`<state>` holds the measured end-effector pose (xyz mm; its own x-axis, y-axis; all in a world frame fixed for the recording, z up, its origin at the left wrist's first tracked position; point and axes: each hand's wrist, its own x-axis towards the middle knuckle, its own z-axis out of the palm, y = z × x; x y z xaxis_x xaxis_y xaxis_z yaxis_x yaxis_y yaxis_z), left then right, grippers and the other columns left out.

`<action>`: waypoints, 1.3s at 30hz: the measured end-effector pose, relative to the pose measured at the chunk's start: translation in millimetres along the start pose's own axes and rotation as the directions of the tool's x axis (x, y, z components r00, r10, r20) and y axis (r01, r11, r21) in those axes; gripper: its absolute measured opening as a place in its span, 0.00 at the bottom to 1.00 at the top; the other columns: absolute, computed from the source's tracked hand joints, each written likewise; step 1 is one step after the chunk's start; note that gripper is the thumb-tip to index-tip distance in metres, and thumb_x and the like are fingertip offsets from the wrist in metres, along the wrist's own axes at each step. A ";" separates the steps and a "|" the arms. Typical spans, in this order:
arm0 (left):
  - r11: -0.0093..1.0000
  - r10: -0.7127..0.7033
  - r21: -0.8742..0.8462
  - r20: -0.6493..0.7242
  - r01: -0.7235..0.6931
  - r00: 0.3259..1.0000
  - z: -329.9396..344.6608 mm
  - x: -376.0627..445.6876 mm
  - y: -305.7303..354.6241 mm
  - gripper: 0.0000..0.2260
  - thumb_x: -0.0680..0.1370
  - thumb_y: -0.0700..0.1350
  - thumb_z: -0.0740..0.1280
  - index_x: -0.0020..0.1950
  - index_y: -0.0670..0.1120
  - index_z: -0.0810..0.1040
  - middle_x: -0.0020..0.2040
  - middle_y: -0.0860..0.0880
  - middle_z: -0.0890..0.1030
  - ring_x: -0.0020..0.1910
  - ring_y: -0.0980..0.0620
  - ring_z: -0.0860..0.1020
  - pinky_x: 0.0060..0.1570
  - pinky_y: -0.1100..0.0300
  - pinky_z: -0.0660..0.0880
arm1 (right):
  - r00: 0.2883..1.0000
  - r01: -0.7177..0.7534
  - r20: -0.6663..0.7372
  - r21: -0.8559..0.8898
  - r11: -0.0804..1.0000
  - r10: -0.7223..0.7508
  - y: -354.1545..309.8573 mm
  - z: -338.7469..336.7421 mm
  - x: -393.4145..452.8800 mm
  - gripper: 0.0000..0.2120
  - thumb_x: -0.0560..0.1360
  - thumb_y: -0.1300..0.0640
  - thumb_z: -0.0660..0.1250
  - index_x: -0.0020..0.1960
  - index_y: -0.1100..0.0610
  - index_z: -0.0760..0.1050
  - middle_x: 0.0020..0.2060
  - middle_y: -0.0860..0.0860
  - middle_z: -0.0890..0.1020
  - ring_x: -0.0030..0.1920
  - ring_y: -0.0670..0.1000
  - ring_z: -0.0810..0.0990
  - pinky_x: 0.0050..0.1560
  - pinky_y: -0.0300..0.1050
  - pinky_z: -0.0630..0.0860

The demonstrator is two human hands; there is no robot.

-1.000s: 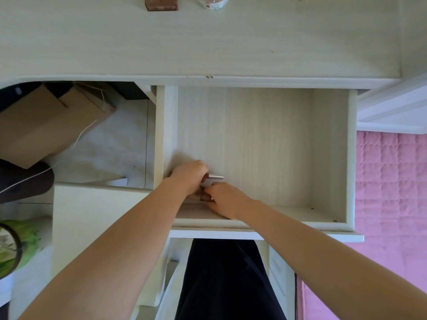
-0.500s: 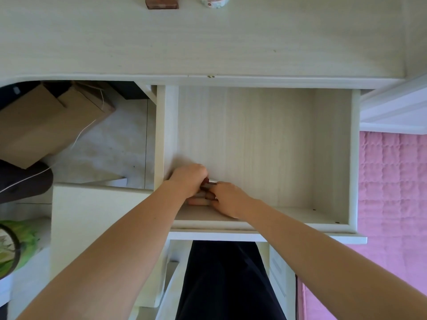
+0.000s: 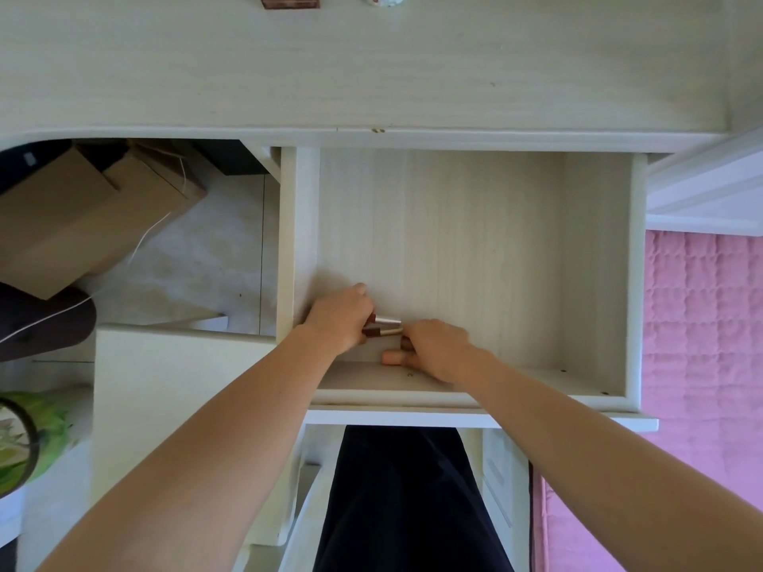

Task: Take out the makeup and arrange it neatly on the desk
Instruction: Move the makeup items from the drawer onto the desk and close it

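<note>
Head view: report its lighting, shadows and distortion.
Head view: soft, even daylight, no glare; a faint shadow on the drawer floor beside the left hand; wide-angle bending curves the desk edge and stretches the forearms; the small makeup tubes look slightly soft.

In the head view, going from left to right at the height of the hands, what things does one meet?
Dark object with white cord → left hand holding makeup sticks → right hand → right wall of the open drawer → pink quilt.

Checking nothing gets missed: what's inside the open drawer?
In the drawer, the left hand grips two silver-tipped makeup sticks; the right hand may cover another. The rest looks bare.
</note>
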<state>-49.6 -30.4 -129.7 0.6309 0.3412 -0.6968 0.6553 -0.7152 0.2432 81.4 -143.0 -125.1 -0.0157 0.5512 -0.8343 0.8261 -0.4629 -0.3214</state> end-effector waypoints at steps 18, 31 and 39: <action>0.735 -0.261 -0.653 -0.024 0.183 0.965 -16.9 -19.4 11.6 0.06 0.76 0.46 0.65 0.49 0.46 0.74 0.41 0.47 0.78 0.36 0.48 0.76 0.35 0.56 0.70 | 0.999 0.014 -0.041 0.319 0.948 -0.001 47.3 -36.4 -38.3 0.17 0.75 0.41 0.63 0.47 0.56 0.72 0.39 0.51 0.80 0.32 0.48 0.78 0.34 0.39 0.72; -0.100 -0.431 -0.994 0.075 0.035 0.899 -75.1 -79.9 89.0 0.12 0.80 0.50 0.64 0.51 0.41 0.78 0.37 0.48 0.81 0.22 0.55 0.69 0.15 0.64 0.62 | 0.977 0.103 -0.173 0.891 0.442 0.122 32.5 -84.8 -130.4 0.11 0.72 0.60 0.69 0.52 0.59 0.71 0.36 0.56 0.79 0.28 0.46 0.77 0.26 0.39 0.72; -0.094 -0.442 -0.996 0.032 -0.010 0.896 -119.2 -103.1 129.0 0.13 0.80 0.51 0.62 0.53 0.42 0.77 0.39 0.48 0.81 0.24 0.55 0.69 0.19 0.61 0.63 | 0.963 0.201 -0.229 0.962 0.185 0.140 35.6 -112.5 -156.2 0.15 0.71 0.64 0.71 0.54 0.53 0.73 0.44 0.58 0.79 0.34 0.51 0.82 0.33 0.45 0.77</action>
<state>19.4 -85.1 53.9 0.2626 0.6021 -0.7540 0.3455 0.6709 0.6561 176.7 -167.4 44.1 0.2296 0.6247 -0.7463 -0.3920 -0.6425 -0.6584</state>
